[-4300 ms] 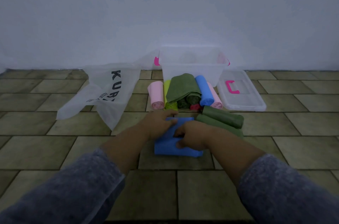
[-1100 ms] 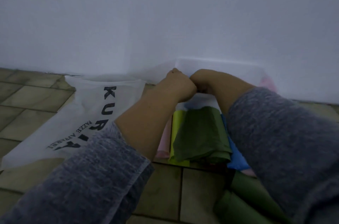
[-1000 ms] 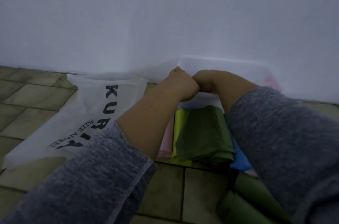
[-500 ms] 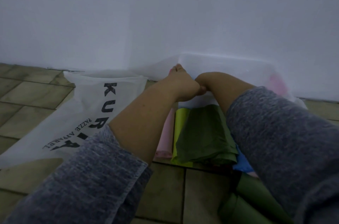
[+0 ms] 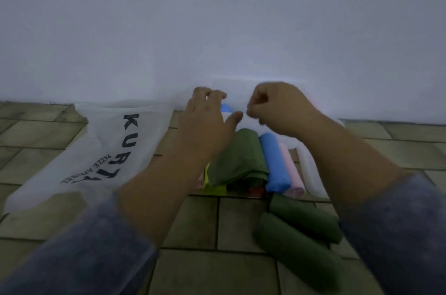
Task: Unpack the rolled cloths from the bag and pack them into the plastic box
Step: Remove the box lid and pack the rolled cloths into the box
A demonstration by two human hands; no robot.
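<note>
— What lies closest?
— Two dark green rolls (image 5: 301,222) on the tiled floor (image 5: 236,222). They touch side by side and slant between the grey sleeves (image 5: 84,251).

— And behind them?
— A tight pile of cloths just in front of the box. A folded olive cloth (image 5: 239,154) lies on top, with a yellow-green cloth (image 5: 214,189) poking out beneath it. A blue roll (image 5: 275,164) and a pink roll (image 5: 293,174) lie along its right side. A small red end shows underneath, too little to identify.

— Any room around it?
— The white bag (image 5: 103,140) lies flat on the left, with dark lettering on it. A clear lid (image 5: 310,171) lies just right of the pink roll. Bare tiles stretch out on both sides, and the near floor between the forearms is open.

— The hands?
— Both hover over the plastic box (image 5: 243,122), which stands against the wall (image 5: 217,29). The left hand (image 5: 207,121) has its grip wide open, thumb out and fingers loosely bent. A bit of blue cloth (image 5: 225,108) shows in the box below those fingers, but I cannot tell if they touch. The right hand (image 5: 277,108) has its fingers curled in, and I see nothing in its grip.
</note>
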